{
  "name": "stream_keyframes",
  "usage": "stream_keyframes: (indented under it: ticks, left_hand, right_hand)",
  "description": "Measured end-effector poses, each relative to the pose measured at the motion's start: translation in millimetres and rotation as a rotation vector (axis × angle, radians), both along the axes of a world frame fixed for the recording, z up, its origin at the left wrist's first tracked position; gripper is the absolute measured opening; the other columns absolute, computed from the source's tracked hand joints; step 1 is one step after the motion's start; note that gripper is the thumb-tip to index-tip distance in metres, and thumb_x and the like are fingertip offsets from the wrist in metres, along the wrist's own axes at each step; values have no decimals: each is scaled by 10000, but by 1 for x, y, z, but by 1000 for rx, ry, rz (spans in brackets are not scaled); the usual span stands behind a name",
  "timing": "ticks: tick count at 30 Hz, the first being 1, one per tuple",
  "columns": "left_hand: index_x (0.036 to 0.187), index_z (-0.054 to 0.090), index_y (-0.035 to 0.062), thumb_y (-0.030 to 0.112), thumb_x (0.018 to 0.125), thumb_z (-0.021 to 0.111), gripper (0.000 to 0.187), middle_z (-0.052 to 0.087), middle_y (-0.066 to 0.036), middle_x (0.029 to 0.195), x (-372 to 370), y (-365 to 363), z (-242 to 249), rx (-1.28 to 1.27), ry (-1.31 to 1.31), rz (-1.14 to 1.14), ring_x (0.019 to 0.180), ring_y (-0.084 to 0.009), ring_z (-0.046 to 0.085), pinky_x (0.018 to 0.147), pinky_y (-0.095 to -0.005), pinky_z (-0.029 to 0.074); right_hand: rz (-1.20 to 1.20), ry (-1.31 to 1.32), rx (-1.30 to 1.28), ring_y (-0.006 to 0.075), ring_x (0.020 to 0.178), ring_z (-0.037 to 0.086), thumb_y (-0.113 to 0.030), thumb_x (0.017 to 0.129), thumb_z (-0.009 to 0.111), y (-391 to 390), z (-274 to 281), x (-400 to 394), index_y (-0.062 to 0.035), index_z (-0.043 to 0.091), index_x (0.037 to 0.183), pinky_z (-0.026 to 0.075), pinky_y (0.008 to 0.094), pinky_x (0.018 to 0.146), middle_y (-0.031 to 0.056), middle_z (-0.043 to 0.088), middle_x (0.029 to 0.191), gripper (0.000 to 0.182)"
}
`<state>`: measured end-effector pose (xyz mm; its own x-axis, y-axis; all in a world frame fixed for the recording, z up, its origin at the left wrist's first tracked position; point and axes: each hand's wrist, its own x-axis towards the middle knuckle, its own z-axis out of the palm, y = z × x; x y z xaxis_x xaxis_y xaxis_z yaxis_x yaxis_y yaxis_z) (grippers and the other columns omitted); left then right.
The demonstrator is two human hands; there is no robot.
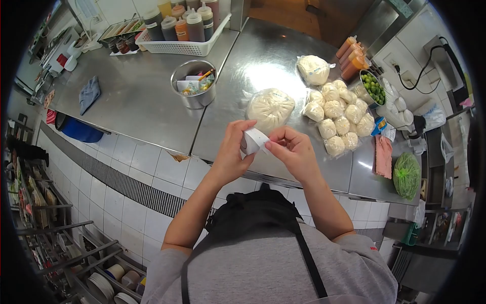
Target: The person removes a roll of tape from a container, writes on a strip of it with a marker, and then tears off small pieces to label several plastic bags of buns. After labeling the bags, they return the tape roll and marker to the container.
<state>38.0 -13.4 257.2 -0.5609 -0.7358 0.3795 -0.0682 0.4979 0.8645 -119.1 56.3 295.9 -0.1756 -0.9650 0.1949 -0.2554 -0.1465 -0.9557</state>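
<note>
Both hands are held up over the front edge of the steel counter [233, 76]. A white roll of tape or labels [249, 144] sits in my left hand [232, 152], its fingers and thumb curved round it. My right hand [293, 151] pinches the loose end of the roll between thumb and fingers. Just beyond the hands lies a large plastic-wrapped pale ball [273, 109]. A second wrapped ball [314, 70] rests farther back. To the right, several small wrapped pale balls [341, 114] are clustered together.
A metal pot [194, 96] with small packets stands left of centre. Behind it is a white basket [185, 48] of squeeze bottles. On the right are orange bottles [354, 66], a bowl of limes [373, 88], a pink cloth [383, 156] and a green bag [406, 176].
</note>
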Motion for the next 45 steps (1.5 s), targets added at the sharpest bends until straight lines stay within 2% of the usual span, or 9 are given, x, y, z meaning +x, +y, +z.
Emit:
stream_keyframes:
  ticks: [6, 9, 11, 14, 22, 24, 28, 39, 45]
  left_hand:
    - [1239, 393, 90, 6, 711, 677, 606, 468, -41, 1146, -8, 21, -45, 936, 250, -466, 1000, -151, 541, 824, -290, 468]
    - [1226, 403, 89, 4, 710, 672, 589, 469, -44, 1150, 1, 29, -56, 886, 165, -307, 1011, -153, 535, 831, -291, 469]
    - [1231, 402, 90, 4, 697, 675, 606, 470, -50, 1151, 6, 32, -51, 888, 126, -228, 1025, -161, 530, 836, -293, 470]
    - [1236, 400, 89, 37, 718, 653, 579, 470, -64, 1167, 6, 31, -48, 883, 109, -93, 1043, -176, 526, 860, -311, 461]
    - [1225, 389, 82, 55, 710, 605, 560, 452, -57, 1113, -34, 4, -42, 690, 230, 202, 1007, -169, 492, 869, -304, 428]
    - [1184, 434, 77, 35, 648, 629, 572, 400, -56, 1051, -46, -14, -42, 510, 158, 330, 992, -156, 453, 825, -279, 430]
    - [1144, 479, 83, 22, 604, 660, 573, 422, -106, 1068, -60, -46, -45, 221, -50, 420, 1016, -244, 462, 833, -312, 430]
    - [1150, 502, 118, 89, 547, 789, 668, 530, -98, 1030, -101, -141, -57, 74, -441, -289, 967, -250, 538, 847, -334, 448]
    - [1239, 434, 112, -92, 634, 673, 682, 514, -25, 1120, -113, -173, -57, 618, -359, -569, 1040, -125, 500, 887, -269, 439]
  right_hand:
    - [170, -614, 439, 130, 784, 585, -120, 776, 650, 11, -21, -45, -53, 625, 863, 446, 260, 716, 92, 621, 771, 113]
    - [-101, -59, 280, 199, 917, 556, -174, 750, 675, 0, -56, -61, -86, 607, 999, 428, 315, 805, 129, 605, 970, 272]
    - [-191, 987, -139, 291, 1092, 451, -194, 690, 703, -13, -83, -57, -140, 539, 1159, 382, 381, 889, 133, 476, 1227, 499]
    - [-169, 1045, -133, 374, 1125, 384, -171, 612, 752, -48, -114, -64, -218, 467, 1264, 359, 440, 929, 144, 304, 1362, 713]
    - [-369, 1039, 4, 365, 1153, 405, -141, 671, 712, -192, -120, -115, -192, 451, 1274, 398, 450, 900, 175, 315, 1361, 659]
    - [-235, 725, -179, 318, 1101, 478, -195, 765, 673, -201, -112, -117, -99, 446, 1276, 423, 407, 883, 179, 412, 1296, 567]
    - [479, -544, 611, 173, 962, 563, -246, 863, 596, -118, -84, -94, -39, 517, 1192, 476, 345, 794, 77, 597, 1038, 396]
    - [48, -610, 550, 121, 681, 559, -114, 802, 596, -77, -90, -131, -13, 555, 824, 462, 254, 619, 56, 584, 755, 112]
    - [-129, -561, 547, 94, 618, 548, -113, 832, 600, -61, -95, -133, -59, 549, 854, 425, 224, 568, 20, 585, 713, 77]
